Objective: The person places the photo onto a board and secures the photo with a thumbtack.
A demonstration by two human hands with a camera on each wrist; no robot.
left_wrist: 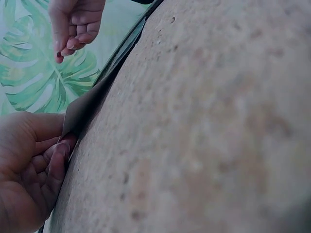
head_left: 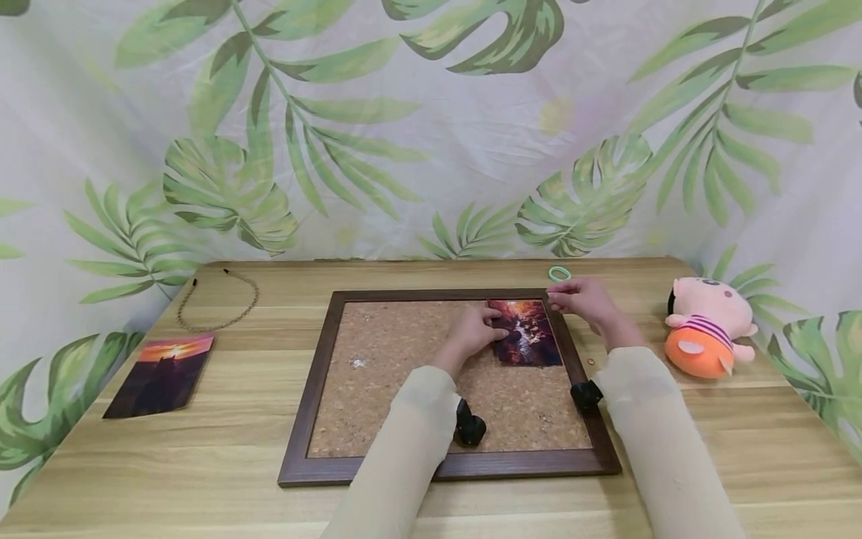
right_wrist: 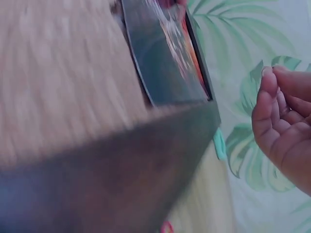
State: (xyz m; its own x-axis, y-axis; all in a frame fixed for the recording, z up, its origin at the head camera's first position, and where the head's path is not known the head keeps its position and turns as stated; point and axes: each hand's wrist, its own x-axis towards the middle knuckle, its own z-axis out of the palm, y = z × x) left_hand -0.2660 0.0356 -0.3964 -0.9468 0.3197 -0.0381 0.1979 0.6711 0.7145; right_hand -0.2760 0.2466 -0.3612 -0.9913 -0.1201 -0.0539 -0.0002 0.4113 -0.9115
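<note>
A framed cork board [head_left: 404,404] lies on the table. At its upper right corner is a picture card [head_left: 528,337] with a fiery red and dark scene. My left hand [head_left: 474,329] pinches the card's left edge, which curls up off the cork in the left wrist view. Beside the frame's upper right corner, my right hand [head_left: 584,303] is raised with thumb and index fingertips together. Between them shows a tiny pale thing like a pin; its exact kind I cannot tell. In the right wrist view, this hand [right_wrist: 286,116] is apart from the card [right_wrist: 160,53].
A small whitish cluster [head_left: 359,363] sits on the cork's left part. Left of the board lie a sunset picture card [head_left: 161,374] and a beaded band [head_left: 232,323]. A green ring [head_left: 559,274] is behind the frame, with a plush toy [head_left: 707,329] at the right.
</note>
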